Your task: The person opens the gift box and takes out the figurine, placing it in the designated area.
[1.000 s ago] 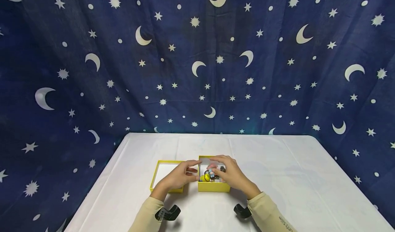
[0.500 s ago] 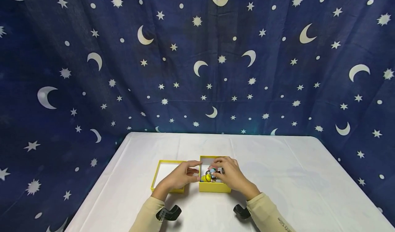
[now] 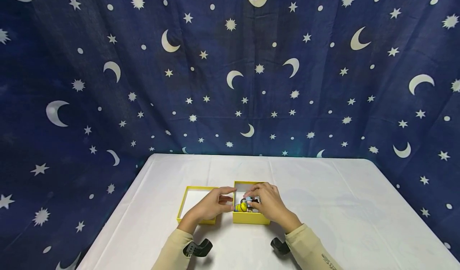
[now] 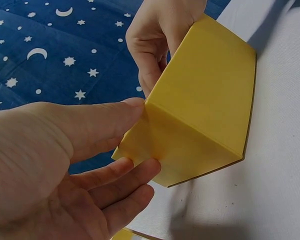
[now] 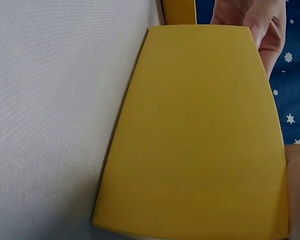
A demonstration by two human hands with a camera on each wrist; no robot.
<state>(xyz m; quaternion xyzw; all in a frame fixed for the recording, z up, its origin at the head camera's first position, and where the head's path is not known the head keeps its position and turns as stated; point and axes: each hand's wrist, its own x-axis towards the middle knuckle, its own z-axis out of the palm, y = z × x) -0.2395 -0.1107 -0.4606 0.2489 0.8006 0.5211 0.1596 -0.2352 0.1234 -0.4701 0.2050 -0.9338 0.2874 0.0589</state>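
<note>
A yellow box (image 3: 251,218) with a white inside stands on the table and holds several small toy figures. One is a yellow figure (image 3: 243,206) with a dark band, lying at the near left. My right hand (image 3: 269,202) reaches in over the right side, thumb and fingertips pinching a light-blue toy figure (image 3: 248,198) that the fingers partly cover. My left hand (image 3: 212,204) steadies the box from the left; in the left wrist view its thumb and nearly straight fingers (image 4: 125,172) rest against the yellow wall (image 4: 165,140). From the right wrist, the box wall (image 5: 195,135) hides the toys.
A shallow yellow-rimmed lid (image 3: 188,202), white inside, lies left of the box, partly beneath my left forearm in the head view. A white cloth (image 3: 305,190) covers the table. Behind it hangs a dark blue curtain (image 3: 215,82) with moons and stars.
My right thumb and fingers have come closer together around the light-blue figure inside the box. My left hand keeps its place at the box's left side. The head view has shifted slightly.
</note>
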